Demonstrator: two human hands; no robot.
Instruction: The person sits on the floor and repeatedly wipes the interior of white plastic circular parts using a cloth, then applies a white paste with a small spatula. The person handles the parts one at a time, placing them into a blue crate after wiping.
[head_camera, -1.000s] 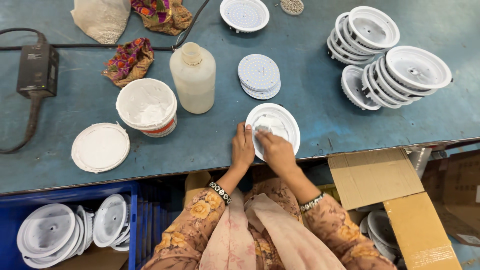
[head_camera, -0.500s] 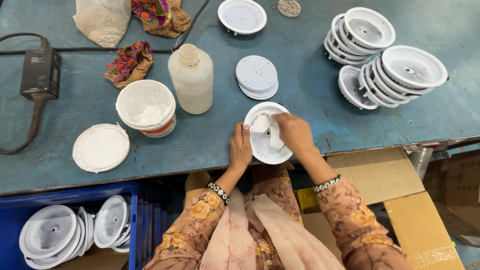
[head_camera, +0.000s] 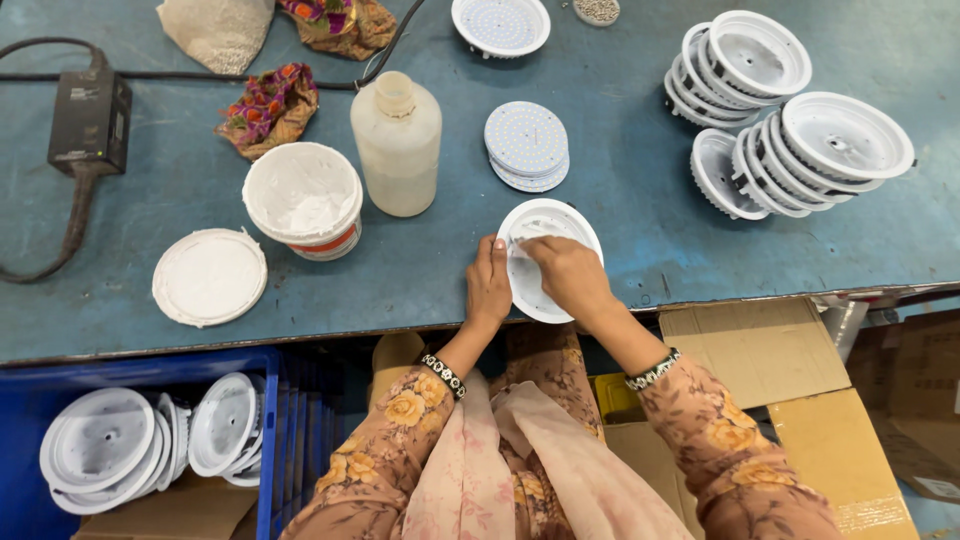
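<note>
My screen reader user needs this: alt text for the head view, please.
A person's left hand steadies a round white lamp housing at a blue workbench edge while the right hand presses inside it. An open white paste tub stands nearby.

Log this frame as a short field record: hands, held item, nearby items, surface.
left hand: steadies the left rim of the round white housing
right hand: inside the housing, fingers pressing on its inner face
housing position: at the near edge of the blue table, partly overhanging
open white tub: left of the hands, holds white paste
tub lid: lying flat, further left
plastic bottle: upright beside the tub
round LED boards: small stack behind the housing
stacked housings: far right
blue bin: below the table, holds more housings
</note>
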